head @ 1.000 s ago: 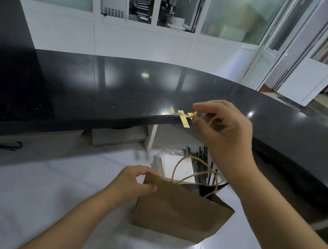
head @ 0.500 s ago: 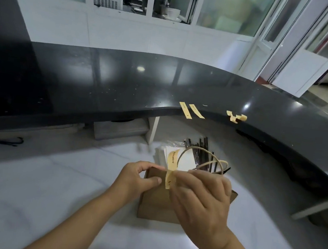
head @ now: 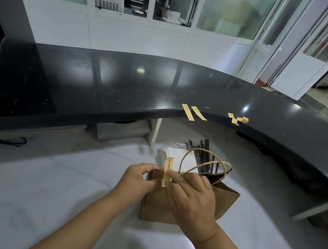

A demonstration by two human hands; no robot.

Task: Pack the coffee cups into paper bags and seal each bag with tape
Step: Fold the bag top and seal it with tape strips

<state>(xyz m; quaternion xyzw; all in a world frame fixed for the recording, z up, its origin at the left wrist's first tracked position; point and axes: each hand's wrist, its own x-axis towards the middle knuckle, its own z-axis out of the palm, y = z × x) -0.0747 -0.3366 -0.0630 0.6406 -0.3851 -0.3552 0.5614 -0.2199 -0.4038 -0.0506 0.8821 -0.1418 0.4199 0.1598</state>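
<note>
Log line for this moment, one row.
step: sealing | left hand: pinching paper bag top | right hand: pressing tape strip on rim | spare strips: counter edge

I see both forearms reaching forward, hands close together. Left hand (head: 138,179) pinches with thumb and fingers. Right hand (head: 191,201) curls palm-down, fingertips pinched.

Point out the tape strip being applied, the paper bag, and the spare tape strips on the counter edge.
tape strip (head: 167,171): head view, strip's middle.
paper bag (head: 224,201): head view, right side panel.
spare tape strips (head: 188,112): head view, left strip's middle.
</note>
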